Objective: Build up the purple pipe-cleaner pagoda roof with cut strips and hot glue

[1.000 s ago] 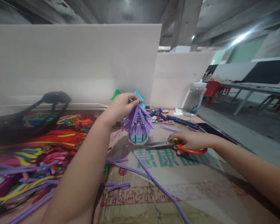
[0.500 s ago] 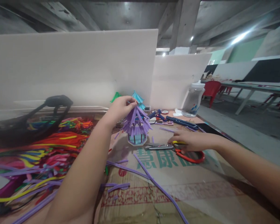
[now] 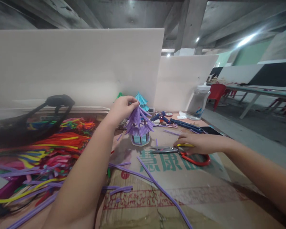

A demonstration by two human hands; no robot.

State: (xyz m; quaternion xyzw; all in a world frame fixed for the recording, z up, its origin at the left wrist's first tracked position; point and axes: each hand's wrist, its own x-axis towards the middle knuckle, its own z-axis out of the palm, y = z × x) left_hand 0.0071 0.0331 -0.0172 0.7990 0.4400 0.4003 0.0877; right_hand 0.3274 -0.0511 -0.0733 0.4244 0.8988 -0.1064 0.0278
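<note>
A small model pavilion (image 3: pixel 139 128) with a two-tiered roof of purple pipe cleaners stands upright on the cardboard, with dark posts and a pale blue octagonal base. My left hand (image 3: pixel 126 107) pinches its roof tip between thumb and fingers. My right hand (image 3: pixel 193 143) is closed over the handles of a pair of scissors (image 3: pixel 165 150), one loop red, the other partly yellow. The blades lie low over the cardboard, a little open, pointing left toward the base. Loose purple pipe cleaners (image 3: pixel 165 190) lie nearer to me.
Colourful pipe cleaners (image 3: pixel 59 143) are heaped at the left beside a blurred black strap-like object (image 3: pixel 59 101). A blue glue gun (image 3: pixel 162 117), a dark blue long tool (image 3: pixel 187 125) and a clear plastic bottle (image 3: pixel 197 101) stand or lie behind. A turquoise roofed model (image 3: pixel 141 100) sits by the white board (image 3: pixel 73 63).
The pavilion has shifted slightly away from me and turned a little under my left hand. My right hand and the scissors stay almost where they were.
</note>
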